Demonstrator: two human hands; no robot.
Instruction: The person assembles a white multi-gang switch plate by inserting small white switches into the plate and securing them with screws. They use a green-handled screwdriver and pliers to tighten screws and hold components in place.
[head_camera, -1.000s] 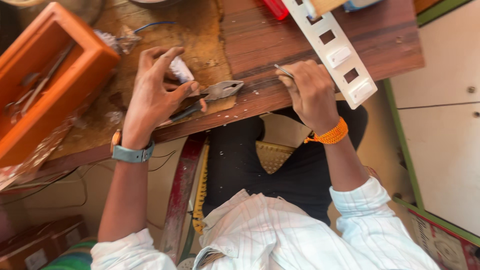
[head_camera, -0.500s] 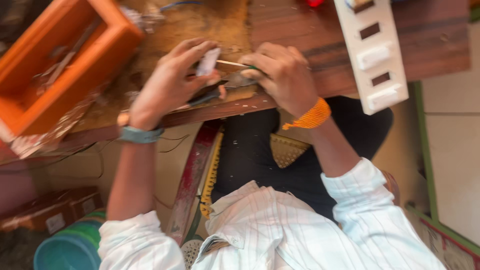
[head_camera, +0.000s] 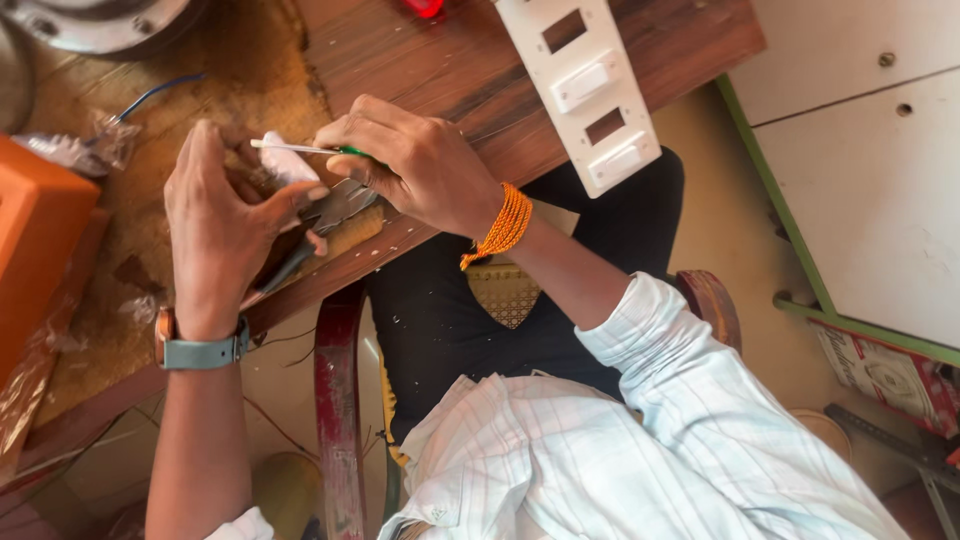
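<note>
Now we pinch a small white part (head_camera: 285, 160) in our left hand (head_camera: 225, 225) over the wooden table (head_camera: 420, 60), holding it steady so our right hand (head_camera: 415, 160), closed around a thin green-handled screwdriver (head_camera: 300, 149), can poke its tip in.

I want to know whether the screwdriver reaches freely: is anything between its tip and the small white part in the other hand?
Nothing visible does. The right hand points the screwdriver straight at the small white part pinched in the left hand; the tip already meets it.
</note>
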